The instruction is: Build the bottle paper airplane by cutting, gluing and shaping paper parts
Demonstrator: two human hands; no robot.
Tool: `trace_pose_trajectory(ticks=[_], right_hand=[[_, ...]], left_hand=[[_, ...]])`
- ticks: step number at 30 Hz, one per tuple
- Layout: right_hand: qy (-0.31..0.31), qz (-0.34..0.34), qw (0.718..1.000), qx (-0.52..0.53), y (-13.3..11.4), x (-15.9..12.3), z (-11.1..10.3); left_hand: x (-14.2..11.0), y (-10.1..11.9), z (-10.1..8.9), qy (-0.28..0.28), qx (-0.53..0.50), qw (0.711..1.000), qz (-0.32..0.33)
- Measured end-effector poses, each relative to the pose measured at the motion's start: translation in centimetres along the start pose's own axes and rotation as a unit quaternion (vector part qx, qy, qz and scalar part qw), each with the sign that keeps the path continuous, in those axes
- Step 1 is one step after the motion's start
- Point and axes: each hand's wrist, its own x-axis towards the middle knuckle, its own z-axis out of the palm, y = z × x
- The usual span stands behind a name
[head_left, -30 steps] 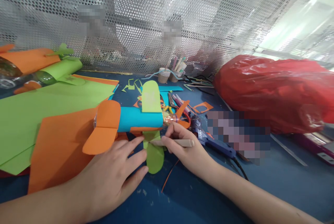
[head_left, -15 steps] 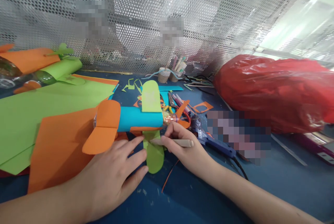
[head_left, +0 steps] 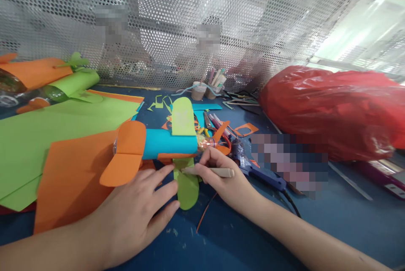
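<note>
A paper model plane (head_left: pixel 167 143) lies on the blue table (head_left: pixel 240 237), with a cyan body, orange tail (head_left: pixel 126 153) and green wings. My left hand (head_left: pixel 139 212) lies flat with fingers spread, pressing the near green wing (head_left: pixel 187 184) down at its left edge. My right hand (head_left: pixel 221 174) is closed round a beige pen (head_left: pixel 210 172). The pen's tip touches the near green wing close to the body.
Large green (head_left: pixel 50 132) and orange (head_left: pixel 72 174) paper sheets lie at the left. A red plastic bag (head_left: pixel 332 111) fills the right. A blue glue gun (head_left: pixel 262 176), paper scraps, scissors and cups of pens (head_left: pixel 205 89) sit behind. Perforated metal screen (head_left: pixel 190 22) at the back.
</note>
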Motion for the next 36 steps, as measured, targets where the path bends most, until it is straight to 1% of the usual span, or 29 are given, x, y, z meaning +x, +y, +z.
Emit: trace_pose_trajectory(ticks=[4,8,20,23,30,36], right_hand=[[-0.005,0.000,1.000,0.001,0.10,0.02,0.01],[0.004,0.002,1.000,-0.002,0.14,0.01,0.03],[-0.005,0.001,1.000,0.004,-0.03,0.03,0.01],[0.002,0.005,1.000,0.002,-0.05,0.07,0.01],[0.022,0.016,0.999,-0.017,-0.12,0.09,-0.02],[0.023,0.017,1.000,-0.012,-0.13,0.14,-0.04]], left_hand=[[0.06,0.00,-0.06,0.001,0.001,1.000,-0.001],[-0.01,-0.06,-0.06,-0.005,-0.002,1.000,-0.009],[0.16,-0.08,-0.13,0.001,0.006,1.000,0.002],[0.04,-0.13,-0.07,0.000,0.005,1.000,0.005],[-0.13,-0.13,0.33,0.004,-0.001,1.000,-0.014],[-0.07,-0.13,0.24,-0.001,-0.001,1.000,-0.009]])
